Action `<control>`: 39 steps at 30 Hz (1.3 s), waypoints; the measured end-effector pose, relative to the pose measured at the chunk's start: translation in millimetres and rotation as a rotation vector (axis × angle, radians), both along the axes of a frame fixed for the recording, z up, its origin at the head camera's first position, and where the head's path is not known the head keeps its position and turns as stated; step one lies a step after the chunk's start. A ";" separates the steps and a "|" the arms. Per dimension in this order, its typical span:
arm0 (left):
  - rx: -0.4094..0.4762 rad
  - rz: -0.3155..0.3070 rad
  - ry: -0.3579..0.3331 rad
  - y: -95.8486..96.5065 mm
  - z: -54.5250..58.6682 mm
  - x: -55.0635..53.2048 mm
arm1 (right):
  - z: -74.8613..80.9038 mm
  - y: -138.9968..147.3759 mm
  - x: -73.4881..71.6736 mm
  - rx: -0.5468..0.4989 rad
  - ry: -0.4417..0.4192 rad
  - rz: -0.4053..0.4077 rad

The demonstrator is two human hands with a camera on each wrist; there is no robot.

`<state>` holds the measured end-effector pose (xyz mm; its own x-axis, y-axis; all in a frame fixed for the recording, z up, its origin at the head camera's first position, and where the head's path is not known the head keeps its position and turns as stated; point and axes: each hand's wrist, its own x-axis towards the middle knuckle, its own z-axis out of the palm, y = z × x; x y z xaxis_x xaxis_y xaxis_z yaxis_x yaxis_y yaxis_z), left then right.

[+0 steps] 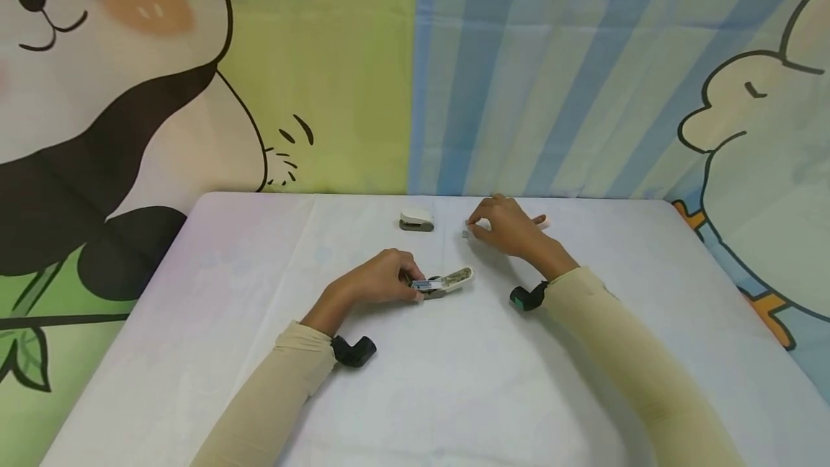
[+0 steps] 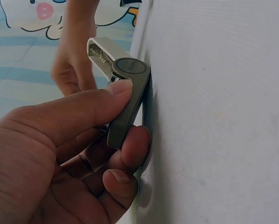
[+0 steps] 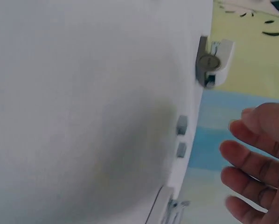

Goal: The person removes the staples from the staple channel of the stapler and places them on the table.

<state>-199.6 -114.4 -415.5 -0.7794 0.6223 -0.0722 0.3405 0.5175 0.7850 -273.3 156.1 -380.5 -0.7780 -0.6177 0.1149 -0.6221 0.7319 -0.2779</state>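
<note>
My left hand grips a grey-and-white stapler low over the table, thumb on its grey base. Its white top is swung up and back, baring the metal staple channel. My right hand hovers farther back on the right, fingers loosely bent with nothing visible between them. Two small grey blocks, like short staple strips, lie near its fingertips; in the right wrist view one block sits beside the other block. The right wrist view also catches a white piece with metal parts at its bottom edge.
Another white-and-grey stapler stands near the back edge of the white-covered table, left of my right hand. A printed cartoon curtain hangs right behind the table. Dark wrist cameras stick out below both sleeves.
</note>
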 end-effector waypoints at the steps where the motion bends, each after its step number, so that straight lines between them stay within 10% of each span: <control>1: 0.000 0.001 -0.003 0.5 -0.9 -0.3 | 0.9 0.4 3.0 -0.020 -0.014 0.024; 15: -0.001 0.006 -0.004 3.1 -1.3 -0.1 | 7.0 -5.2 41.7 -0.076 -0.413 0.237; 25: 0.014 0.025 -0.043 5.1 -0.6 0.3 | 7.5 -6.9 51.1 0.004 -0.268 0.307; 39: -0.088 -0.106 -0.147 37.4 17.0 9.5 | 25.4 16.3 61.6 0.084 -0.402 0.346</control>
